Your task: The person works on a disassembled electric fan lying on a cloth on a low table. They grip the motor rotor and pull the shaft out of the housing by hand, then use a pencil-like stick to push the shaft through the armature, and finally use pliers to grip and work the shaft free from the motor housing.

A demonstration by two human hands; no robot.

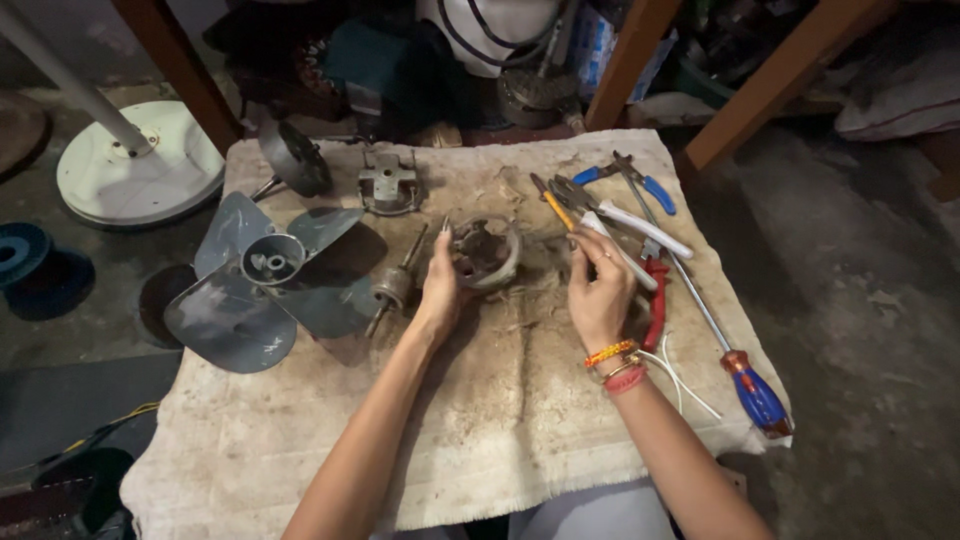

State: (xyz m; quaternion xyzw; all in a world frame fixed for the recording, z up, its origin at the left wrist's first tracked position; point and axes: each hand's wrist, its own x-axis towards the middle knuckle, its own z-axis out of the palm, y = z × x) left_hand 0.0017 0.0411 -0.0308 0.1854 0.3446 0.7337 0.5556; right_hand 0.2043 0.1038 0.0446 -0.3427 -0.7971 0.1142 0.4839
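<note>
On a dirty cream cloth lies a round metal motor stator with copper windings inside. My left hand grips its left rim. My right hand hovers just right of it, fingers pinched together; whether anything small sits between them cannot be told. Bangles and a red thread circle my right wrist. A rotor on a shaft lies just left of my left hand.
A grey fan blade and metal motor covers lie at the left. Blue-handled pliers, red-handled cutters, a long screwdriver and white wires lie right. A white fan base and wooden legs stand behind.
</note>
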